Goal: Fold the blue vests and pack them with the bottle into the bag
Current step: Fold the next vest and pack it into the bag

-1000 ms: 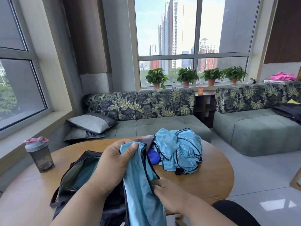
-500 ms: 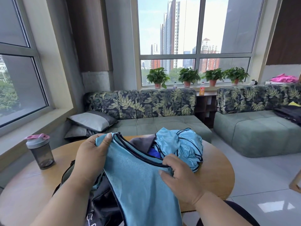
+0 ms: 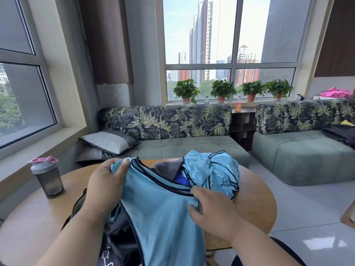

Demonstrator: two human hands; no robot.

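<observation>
I hold a light blue vest (image 3: 163, 214) with dark trim spread out in front of me, above the round wooden table (image 3: 253, 204). My left hand (image 3: 107, 181) grips its left shoulder strap and my right hand (image 3: 211, 210) pinches the neckline on the right. Under the vest lies a dark bag (image 3: 119, 240), mostly hidden by the cloth. Behind the vest sits a crumpled pile of blue vests (image 3: 211, 171) with something grey and something dark blue tucked beside it. A grey shaker bottle (image 3: 48, 177) with a pink lid stands upright at the table's left.
A leaf-patterned sofa (image 3: 169, 123) with grey cushions (image 3: 109, 141) runs behind the table, and a second sofa (image 3: 303, 148) stands at the right. Potted plants (image 3: 222, 90) line the window sill. A wooden chair leg (image 3: 347, 217) shows at the right edge.
The vest hung bunched from my left hand a second ago. Both hands have since raised it and spread it wide, my right hand moving up to the neckline.
</observation>
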